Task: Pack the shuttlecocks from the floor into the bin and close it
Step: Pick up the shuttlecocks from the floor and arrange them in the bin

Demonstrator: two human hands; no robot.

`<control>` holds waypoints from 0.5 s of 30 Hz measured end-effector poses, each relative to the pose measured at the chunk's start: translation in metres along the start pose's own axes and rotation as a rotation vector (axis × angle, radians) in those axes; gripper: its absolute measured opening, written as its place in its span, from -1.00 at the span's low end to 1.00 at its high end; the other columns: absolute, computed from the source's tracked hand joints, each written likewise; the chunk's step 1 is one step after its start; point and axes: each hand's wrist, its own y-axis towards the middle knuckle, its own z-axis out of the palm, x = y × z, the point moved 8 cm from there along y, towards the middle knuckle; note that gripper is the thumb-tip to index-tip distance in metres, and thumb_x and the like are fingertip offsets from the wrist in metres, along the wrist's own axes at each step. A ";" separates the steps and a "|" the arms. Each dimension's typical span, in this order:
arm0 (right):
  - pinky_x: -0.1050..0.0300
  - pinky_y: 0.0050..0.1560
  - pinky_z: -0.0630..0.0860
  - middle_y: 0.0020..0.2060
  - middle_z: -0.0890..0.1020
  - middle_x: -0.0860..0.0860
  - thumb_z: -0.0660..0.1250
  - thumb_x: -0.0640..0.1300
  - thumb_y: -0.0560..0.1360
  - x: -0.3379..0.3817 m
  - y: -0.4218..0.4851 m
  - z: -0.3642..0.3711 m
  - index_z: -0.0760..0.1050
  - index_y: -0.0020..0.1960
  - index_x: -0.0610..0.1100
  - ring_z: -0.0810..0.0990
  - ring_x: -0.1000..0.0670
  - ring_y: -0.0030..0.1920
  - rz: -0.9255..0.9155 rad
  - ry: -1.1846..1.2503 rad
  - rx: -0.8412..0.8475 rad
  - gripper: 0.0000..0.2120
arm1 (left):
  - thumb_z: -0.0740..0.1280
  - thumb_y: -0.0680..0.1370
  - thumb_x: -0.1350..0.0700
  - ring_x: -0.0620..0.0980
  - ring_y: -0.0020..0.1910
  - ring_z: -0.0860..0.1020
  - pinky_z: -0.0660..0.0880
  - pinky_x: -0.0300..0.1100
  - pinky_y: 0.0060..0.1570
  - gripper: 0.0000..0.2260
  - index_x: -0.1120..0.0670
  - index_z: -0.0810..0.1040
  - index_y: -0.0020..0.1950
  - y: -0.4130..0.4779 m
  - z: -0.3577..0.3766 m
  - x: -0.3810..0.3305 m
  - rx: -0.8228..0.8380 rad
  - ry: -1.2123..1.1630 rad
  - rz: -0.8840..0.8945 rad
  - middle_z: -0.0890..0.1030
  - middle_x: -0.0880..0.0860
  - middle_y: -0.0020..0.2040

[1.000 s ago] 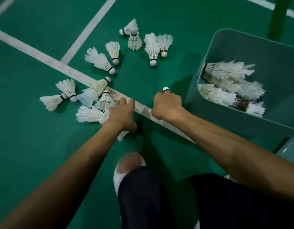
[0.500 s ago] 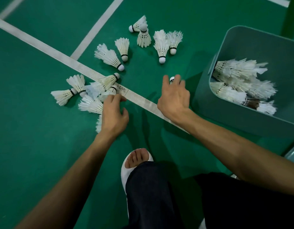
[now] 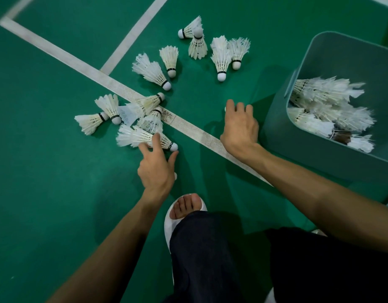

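The right grip [image 3: 240,127] is palm-down over the floor [image 3: 46,193] just past the white line [image 3: 79,62], with its wrist across that line. Its fingers bend down over something it hides almost wholly. Only a white sliver [image 3: 225,109] shows beside the forefinger, so I cannot tell whether it grasps anything.

The left grip [image 3: 157,169] is released, fingers spread. The forefinger rests on the feathers of a shuttlecock [image 3: 136,137] lying on its side on the near side of the line, and the thumb is just beside its cork [image 3: 174,147]. The last two fingers are hidden under the palm. A white speck [image 3: 175,176] at the palm's thumb-side edge is too small to name.

That shuttlecock is the nearest of a heap [image 3: 127,112] lying on and beside the line, so overlapped that the count is unclear. The far shuttlecocks [image 3: 220,55] lie in a loose arc beyond the line, apart from the heap, some touching in pairs.

The bin [image 3: 276,132] stands near the right grip, its top open and its far side cut off by the frame. The binned shuttlecocks [image 3: 326,101] are piled against its near left wall, and a dark item [image 3: 341,136] among them is hard to make out.

A foot [image 3: 186,204] in a white slipper and dark trousers [image 3: 210,259] cover the near floor.
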 end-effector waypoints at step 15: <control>-0.04 -0.02 0.56 0.02 0.64 -0.14 0.28 -0.26 0.55 0.001 -0.012 -0.018 0.58 0.10 -0.14 0.62 -0.23 0.05 0.039 0.212 -0.038 -0.83 | 0.31 0.50 -0.37 0.11 0.19 0.56 0.35 -0.09 0.02 -0.45 -0.04 0.47 0.34 0.016 -0.003 -0.068 0.009 -0.487 -0.026 0.64 0.06 0.19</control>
